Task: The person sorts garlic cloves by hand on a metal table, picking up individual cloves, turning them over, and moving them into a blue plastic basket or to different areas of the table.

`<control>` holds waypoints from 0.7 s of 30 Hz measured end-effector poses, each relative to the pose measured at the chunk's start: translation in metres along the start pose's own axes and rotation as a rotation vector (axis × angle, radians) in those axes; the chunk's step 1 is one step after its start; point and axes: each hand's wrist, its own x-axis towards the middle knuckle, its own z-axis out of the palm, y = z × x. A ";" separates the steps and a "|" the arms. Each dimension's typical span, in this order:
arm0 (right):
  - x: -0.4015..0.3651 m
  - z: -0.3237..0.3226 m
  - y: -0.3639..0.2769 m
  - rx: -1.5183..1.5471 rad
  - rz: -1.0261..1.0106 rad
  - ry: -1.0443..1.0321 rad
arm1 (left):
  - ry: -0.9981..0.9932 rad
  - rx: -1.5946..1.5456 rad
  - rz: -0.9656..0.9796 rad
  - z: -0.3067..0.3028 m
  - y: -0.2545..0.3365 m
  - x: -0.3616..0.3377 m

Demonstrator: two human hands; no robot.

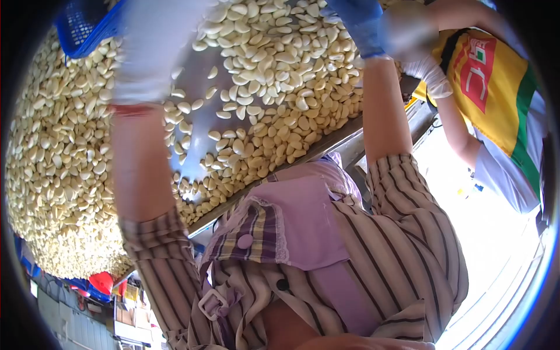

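Note:
Many pale, peeled garlic-like cloves (268,64) lie loose across a metal table (201,73). My left hand (157,49), in a white glove with a red band at the wrist, is over the cloves at the upper left. It is blurred and its fingers are not visible. My right hand (361,29), in a blue glove, is at the top right beside the cloves near the table's edge. Its fingers are cut off by the frame, so I cannot see what either hand holds.
A blue plastic basket (87,26) is at the upper left. At the right, a co-worker in a yellow, red and green apron (487,87) has white-gloved hands (429,76) close to my right hand. A red object (101,283) shows at the lower left.

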 end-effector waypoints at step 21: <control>-0.013 0.070 0.053 -1.231 -0.772 0.177 | -0.189 0.950 0.168 0.101 -0.084 -0.172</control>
